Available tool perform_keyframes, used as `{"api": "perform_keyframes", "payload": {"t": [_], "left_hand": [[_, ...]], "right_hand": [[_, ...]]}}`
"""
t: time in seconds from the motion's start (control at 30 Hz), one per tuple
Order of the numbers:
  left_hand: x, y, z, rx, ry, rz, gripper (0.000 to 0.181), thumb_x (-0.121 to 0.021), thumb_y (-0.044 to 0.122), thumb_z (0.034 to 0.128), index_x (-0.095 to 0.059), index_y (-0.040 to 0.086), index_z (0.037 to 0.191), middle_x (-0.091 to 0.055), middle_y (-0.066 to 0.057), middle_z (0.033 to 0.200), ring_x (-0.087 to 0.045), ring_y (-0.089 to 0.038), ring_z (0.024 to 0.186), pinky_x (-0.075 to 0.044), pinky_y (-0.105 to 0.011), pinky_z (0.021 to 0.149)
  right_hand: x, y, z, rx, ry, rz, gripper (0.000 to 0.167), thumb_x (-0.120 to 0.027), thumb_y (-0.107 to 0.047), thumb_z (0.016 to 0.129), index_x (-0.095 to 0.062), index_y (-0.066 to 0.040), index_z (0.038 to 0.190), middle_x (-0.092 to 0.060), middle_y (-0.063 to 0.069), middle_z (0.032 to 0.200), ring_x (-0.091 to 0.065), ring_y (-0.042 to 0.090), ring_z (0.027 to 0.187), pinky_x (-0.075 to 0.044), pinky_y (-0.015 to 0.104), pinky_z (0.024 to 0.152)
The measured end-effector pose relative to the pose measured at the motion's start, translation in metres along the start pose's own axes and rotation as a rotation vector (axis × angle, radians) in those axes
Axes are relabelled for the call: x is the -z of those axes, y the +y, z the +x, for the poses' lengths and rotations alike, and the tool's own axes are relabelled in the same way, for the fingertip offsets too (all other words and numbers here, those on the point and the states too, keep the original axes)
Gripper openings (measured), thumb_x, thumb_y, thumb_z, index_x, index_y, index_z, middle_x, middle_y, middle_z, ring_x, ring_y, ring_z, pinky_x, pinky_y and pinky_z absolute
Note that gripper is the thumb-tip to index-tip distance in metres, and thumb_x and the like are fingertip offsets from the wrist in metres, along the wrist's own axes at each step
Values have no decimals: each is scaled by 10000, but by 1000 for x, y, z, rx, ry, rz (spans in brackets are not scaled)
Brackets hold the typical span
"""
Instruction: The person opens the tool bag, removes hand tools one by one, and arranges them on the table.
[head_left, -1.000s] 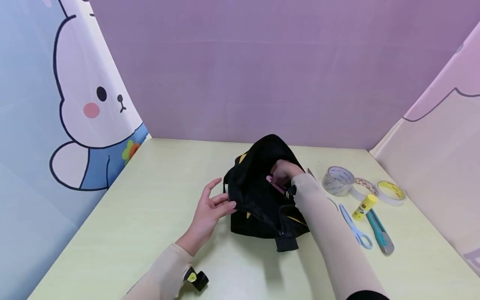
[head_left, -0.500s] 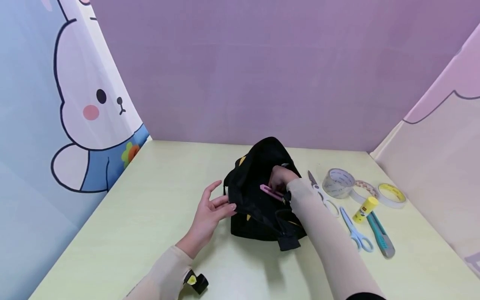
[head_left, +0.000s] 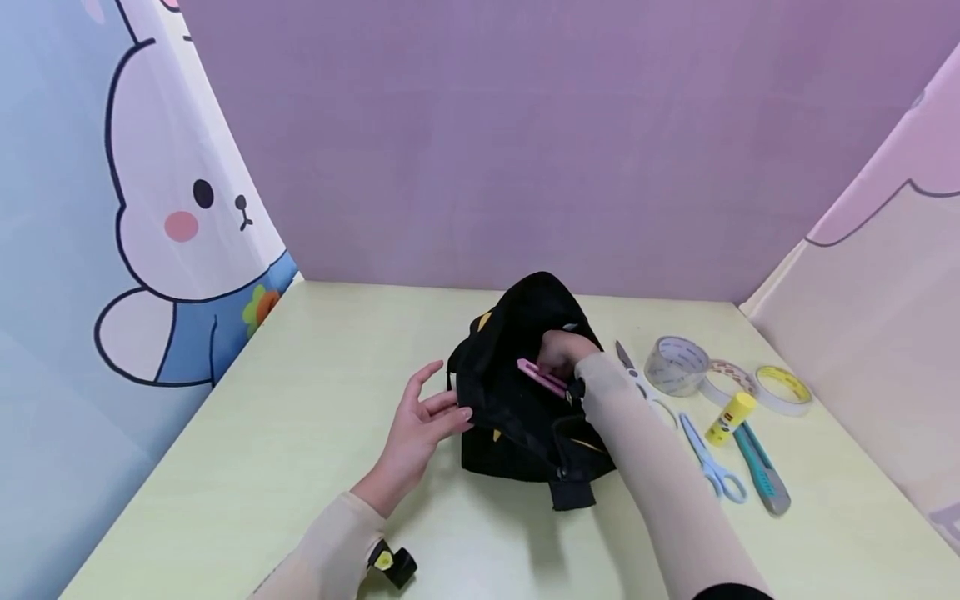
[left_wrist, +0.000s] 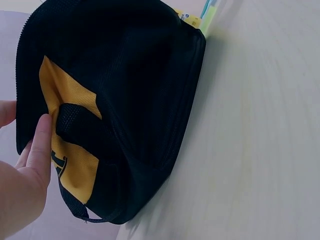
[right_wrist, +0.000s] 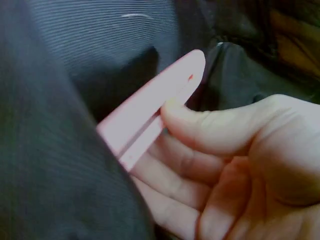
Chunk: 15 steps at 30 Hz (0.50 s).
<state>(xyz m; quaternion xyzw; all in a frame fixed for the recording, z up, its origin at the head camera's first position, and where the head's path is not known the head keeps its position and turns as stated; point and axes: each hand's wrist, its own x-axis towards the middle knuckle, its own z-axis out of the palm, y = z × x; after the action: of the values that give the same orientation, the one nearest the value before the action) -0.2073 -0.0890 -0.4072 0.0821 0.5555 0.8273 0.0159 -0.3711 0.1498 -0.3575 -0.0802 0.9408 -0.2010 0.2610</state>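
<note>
A black bag (head_left: 491, 450) with yellow panels stands on the table, its mouth spread wide. My left hand (head_left: 415, 433) holds the left edge of its opening between thumb and fingers; in the left wrist view a finger lies against the yellow panel (left_wrist: 75, 172). Inside the bag, my right hand (head_left: 561, 353) grips a slim pink utility knife (right_wrist: 155, 100). The thumb presses on the knife's slotted side, with the fingers curled underneath. Black fabric hides the knife's lower end in the right wrist view.
Right of the bag lie white-handled scissors (head_left: 628, 362), blue scissors (head_left: 708, 462), a yellow glue stick (head_left: 730, 418) and a teal utility knife (head_left: 762, 471). Behind them are a clear tape roll (head_left: 667, 371) and two thinner rolls, one with a yellow core (head_left: 783, 382). A purple backdrop (head_left: 480, 167) stands behind.
My right hand has shifted slightly down and left inside the bag, so more of the pink knife shows. The white-handled scissors have come into fuller view. The left hand has stayed at the bag's edge.
</note>
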Motion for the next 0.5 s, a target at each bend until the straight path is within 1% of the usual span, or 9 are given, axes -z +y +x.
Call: {"api": "perform_keyframes", "payload": {"t": [0.07,0.17,0.23,0.3,0.37,0.5], "left_hand": [[0,0,1,-3,4,1,773,-618,-159,878,-255,93,1512,-673,-215,1157,-699,-146,841,-584,-339,804],[0,1,1,-2,-2,3,774,-620,-157,878,-253,91,1512,-675,-210,1153,-699,-145,838,-584,-339,805],[0,1,2,1,-7,3,775,-623,-153,878,-251,91,1513,-676,-204,1151,-699,-144,841,-584,-341,807],[0,1,2,3,-9,3,779,-626,-149,879,-246,89,1517,-676,-200,1149,-699,-143,848,-583,-341,810],[0,1,2,3,-7,3,780,-626,-148,878,-246,87,1518,-677,-199,1146,-699,-141,852,-583,-339,808],[0,1,1,5,-2,4,788,-624,-153,876,-238,77,1522,-678,-199,1142,-698,-138,851,-583,-338,804]], "right_hand": [[3,-2,-2,29,-11,24,159,-626,2,863,-609,-54,715,-572,50,691,-560,162,634,-529,282,618],[7,-3,-5,71,-6,100,63,-644,34,869,-683,-14,857,-622,51,738,-600,168,680,-565,321,657],[9,-2,-6,93,19,157,124,-658,61,859,-709,21,964,-662,65,773,-631,179,713,-581,343,679],[12,-1,-7,114,47,198,200,-657,84,846,-711,52,1036,-684,81,791,-651,193,730,-590,357,691],[13,0,-7,132,67,230,225,-659,93,845,-709,67,1062,-696,89,797,-661,197,734,-594,361,695],[17,-2,-9,167,101,277,201,-684,71,853,-714,71,1052,-698,83,810,-663,190,707,-601,365,698]]}}
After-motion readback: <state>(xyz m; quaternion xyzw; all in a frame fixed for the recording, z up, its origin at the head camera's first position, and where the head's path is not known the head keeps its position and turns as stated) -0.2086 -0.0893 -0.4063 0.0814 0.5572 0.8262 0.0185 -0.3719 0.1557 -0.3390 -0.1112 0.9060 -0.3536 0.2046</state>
